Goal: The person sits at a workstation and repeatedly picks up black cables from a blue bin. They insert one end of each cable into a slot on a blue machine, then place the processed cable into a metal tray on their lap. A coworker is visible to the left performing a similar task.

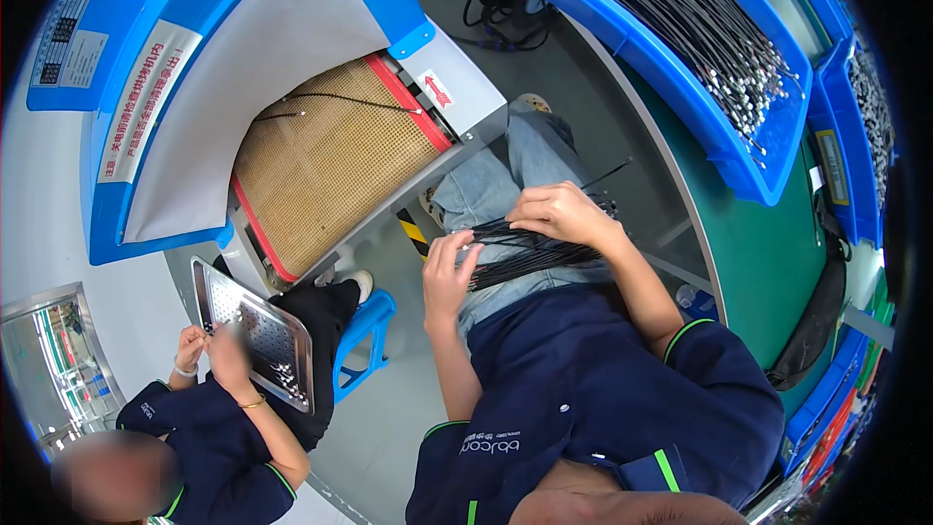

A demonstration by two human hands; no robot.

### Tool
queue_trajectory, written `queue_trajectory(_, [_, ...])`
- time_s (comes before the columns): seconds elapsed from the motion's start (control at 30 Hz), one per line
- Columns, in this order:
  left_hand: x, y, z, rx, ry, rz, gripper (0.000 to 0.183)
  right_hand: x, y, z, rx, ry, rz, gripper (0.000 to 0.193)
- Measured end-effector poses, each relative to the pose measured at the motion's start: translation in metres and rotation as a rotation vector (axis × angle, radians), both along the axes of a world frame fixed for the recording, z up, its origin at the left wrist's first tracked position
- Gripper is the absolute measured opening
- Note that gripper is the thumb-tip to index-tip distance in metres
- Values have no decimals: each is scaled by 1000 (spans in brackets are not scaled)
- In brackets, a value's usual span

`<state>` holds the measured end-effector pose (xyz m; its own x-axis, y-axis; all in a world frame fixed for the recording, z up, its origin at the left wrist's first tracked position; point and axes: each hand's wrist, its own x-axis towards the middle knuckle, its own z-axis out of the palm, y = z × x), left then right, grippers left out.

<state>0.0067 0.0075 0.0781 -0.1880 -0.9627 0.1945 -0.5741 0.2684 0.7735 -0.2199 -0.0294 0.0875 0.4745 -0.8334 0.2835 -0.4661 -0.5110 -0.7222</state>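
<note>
Bundle of thin, black, plastic-looking cables lies across the person's pale-blue denim trousers, to the right of the tan mesh conveyor belt and lower in the view. The left hand is at the bundle's end nearer the belt, thumb and fingertips curled at the strands; whether that grip is clenched on any of them cannot be told. The right hand, farther from the belt, has its fingers pinched on strands along the bundle's upper edge.

One strand juts past the right hand, away from the belt, almost straight, so each is probably springy rather than limp. A single cable should weigh little; the whole bundle would likely be heavier, apt to splay or slide off the lap. Smooth jackets may slip in the fingers. Pinching the jacket just behind an end should suit one strand, a full palm round the middle the lot. Sharp bends are best avoided, since these could harm the cables.
</note>
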Motion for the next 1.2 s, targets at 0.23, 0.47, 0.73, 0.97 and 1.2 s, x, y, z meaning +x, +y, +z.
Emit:
queue_trajectory(0.23, [3,-1,-5,-91,-13,-34,16,0,1,-5,8,-29,-3,12])
queue_trajectory(0.47, [3,0,-5,-161,14,-28,18,1,2,-4,3,-40,14,11])
queue_trajectory(0.73, [1,-2,-1,-282,23,-55,20,1,1,-2,10,-75,44,11])
queue_trajectory(0.97, [2,-3,5,-265,12,-60,19,0,0,-2,71,-108,68,12])
queue_trajectory(1.2, [20,-4,-5,-144,20,4,17,-27,-4,7,187,10,-12,14])
